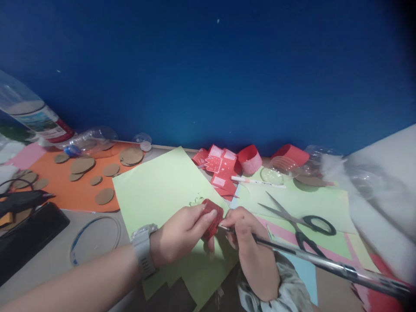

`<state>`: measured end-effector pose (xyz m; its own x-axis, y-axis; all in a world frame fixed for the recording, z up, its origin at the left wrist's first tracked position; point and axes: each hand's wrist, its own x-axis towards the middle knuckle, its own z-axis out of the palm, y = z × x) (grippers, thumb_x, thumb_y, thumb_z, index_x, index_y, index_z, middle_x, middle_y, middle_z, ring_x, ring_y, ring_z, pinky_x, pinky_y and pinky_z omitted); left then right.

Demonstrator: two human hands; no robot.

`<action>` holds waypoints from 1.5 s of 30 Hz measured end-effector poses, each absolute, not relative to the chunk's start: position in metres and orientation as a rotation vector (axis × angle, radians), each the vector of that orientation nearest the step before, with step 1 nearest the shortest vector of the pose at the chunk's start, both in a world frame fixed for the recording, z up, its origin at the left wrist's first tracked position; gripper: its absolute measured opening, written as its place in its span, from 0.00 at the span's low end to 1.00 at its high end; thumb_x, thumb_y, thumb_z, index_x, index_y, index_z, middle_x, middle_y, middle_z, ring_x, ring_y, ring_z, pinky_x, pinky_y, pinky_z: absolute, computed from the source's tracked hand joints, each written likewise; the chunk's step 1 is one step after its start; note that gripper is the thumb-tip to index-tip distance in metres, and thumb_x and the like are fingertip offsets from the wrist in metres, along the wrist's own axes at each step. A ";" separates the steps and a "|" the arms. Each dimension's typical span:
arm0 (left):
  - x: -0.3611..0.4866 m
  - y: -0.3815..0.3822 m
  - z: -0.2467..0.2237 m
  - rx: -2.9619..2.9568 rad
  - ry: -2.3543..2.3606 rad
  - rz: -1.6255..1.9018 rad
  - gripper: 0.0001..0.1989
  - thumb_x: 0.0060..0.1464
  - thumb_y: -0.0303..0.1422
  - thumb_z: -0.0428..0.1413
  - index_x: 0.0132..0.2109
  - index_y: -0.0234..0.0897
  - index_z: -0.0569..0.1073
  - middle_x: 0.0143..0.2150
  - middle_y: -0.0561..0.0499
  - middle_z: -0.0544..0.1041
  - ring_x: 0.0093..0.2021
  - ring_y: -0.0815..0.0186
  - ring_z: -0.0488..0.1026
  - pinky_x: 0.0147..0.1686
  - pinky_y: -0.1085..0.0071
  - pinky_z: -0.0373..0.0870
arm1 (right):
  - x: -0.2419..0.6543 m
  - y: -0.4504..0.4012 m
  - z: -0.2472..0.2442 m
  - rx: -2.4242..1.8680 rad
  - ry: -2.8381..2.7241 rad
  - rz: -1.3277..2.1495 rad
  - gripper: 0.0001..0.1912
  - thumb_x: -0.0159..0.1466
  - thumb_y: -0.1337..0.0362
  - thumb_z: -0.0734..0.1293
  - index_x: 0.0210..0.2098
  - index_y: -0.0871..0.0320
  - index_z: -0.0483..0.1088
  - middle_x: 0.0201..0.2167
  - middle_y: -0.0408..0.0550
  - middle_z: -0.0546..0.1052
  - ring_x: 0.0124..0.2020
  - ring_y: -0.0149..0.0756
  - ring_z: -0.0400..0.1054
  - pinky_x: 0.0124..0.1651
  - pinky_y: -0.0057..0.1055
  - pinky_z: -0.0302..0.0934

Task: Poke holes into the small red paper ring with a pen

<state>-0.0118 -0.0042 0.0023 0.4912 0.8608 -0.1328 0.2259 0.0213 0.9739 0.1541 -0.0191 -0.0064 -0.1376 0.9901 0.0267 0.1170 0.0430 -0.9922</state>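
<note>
Near the middle, my left hand (186,227), with a grey watch (144,249) on the wrist, pinches a small dark red piece (212,219) with a fine pattern on it. My right hand (248,242) grips a long dark and silver pen-like tool (302,255), whose tip points at the right edge of the red piece. Whether the tip touches it is hard to tell. Under both hands lies a light green paper sheet (156,190); a few thin green scraps (197,200) rest on it just beyond the red piece.
Black-handled scissors (294,221) lie partly open on papers at right, near a white marker (256,181). Red paper cutouts (224,169) line the blue wall (208,78). Cardboard discs (82,164) sit on orange paper (65,190) at left, beside a clear bottle (39,115) and a glue gun (21,201).
</note>
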 end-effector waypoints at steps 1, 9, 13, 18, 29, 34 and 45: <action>-0.012 -0.004 0.003 1.527 1.011 0.625 0.23 0.69 0.40 0.39 0.29 0.35 0.67 0.24 0.54 0.76 0.28 0.71 0.72 0.39 0.77 0.65 | 0.153 -0.018 -0.004 -1.256 -1.380 1.214 0.21 0.67 0.49 0.60 0.24 0.58 0.63 0.18 0.39 0.58 0.20 0.26 0.52 0.22 0.24 0.49; -0.011 -0.003 0.005 1.556 1.041 0.581 0.20 0.68 0.37 0.39 0.30 0.36 0.65 0.23 0.55 0.75 0.31 0.70 0.72 0.43 0.75 0.64 | 0.147 -0.011 0.002 -1.433 -1.154 1.309 0.23 0.65 0.46 0.60 0.24 0.58 0.62 0.22 0.40 0.62 0.23 0.27 0.55 0.25 0.22 0.52; -0.010 -0.004 0.006 1.567 1.058 0.595 0.18 0.68 0.35 0.40 0.31 0.36 0.66 0.22 0.56 0.74 0.31 0.70 0.71 0.44 0.75 0.63 | 0.149 -0.014 0.000 -1.346 -1.247 1.309 0.21 0.68 0.50 0.58 0.25 0.57 0.62 0.23 0.39 0.64 0.25 0.27 0.59 0.27 0.22 0.54; -0.009 -0.003 0.007 1.581 1.057 0.608 0.20 0.69 0.36 0.40 0.28 0.36 0.65 0.21 0.57 0.73 0.28 0.72 0.69 0.40 0.78 0.63 | 0.149 -0.017 -0.001 -1.235 -1.393 1.235 0.19 0.71 0.55 0.56 0.25 0.57 0.62 0.24 0.39 0.66 0.29 0.28 0.62 0.33 0.23 0.55; -0.009 -0.002 0.005 1.593 1.059 0.601 0.22 0.69 0.37 0.40 0.27 0.36 0.65 0.22 0.56 0.73 0.29 0.72 0.69 0.40 0.77 0.62 | 0.150 -0.016 -0.001 -1.241 -1.408 1.232 0.19 0.71 0.56 0.56 0.26 0.57 0.61 0.25 0.38 0.67 0.29 0.27 0.63 0.33 0.22 0.55; -0.010 -0.004 0.004 1.588 1.039 0.613 0.22 0.69 0.36 0.39 0.26 0.36 0.64 0.21 0.57 0.73 0.29 0.72 0.68 0.40 0.77 0.62 | 0.149 -0.017 -0.001 -1.257 -1.440 1.209 0.18 0.71 0.57 0.56 0.26 0.56 0.61 0.25 0.38 0.66 0.29 0.27 0.63 0.32 0.22 0.55; -0.011 -0.003 0.007 1.586 1.040 0.603 0.21 0.69 0.36 0.40 0.27 0.36 0.65 0.22 0.57 0.72 0.28 0.72 0.68 0.38 0.78 0.62 | 0.149 -0.017 0.000 -1.274 -1.510 1.170 0.19 0.71 0.57 0.56 0.26 0.57 0.61 0.23 0.38 0.66 0.27 0.27 0.62 0.31 0.23 0.54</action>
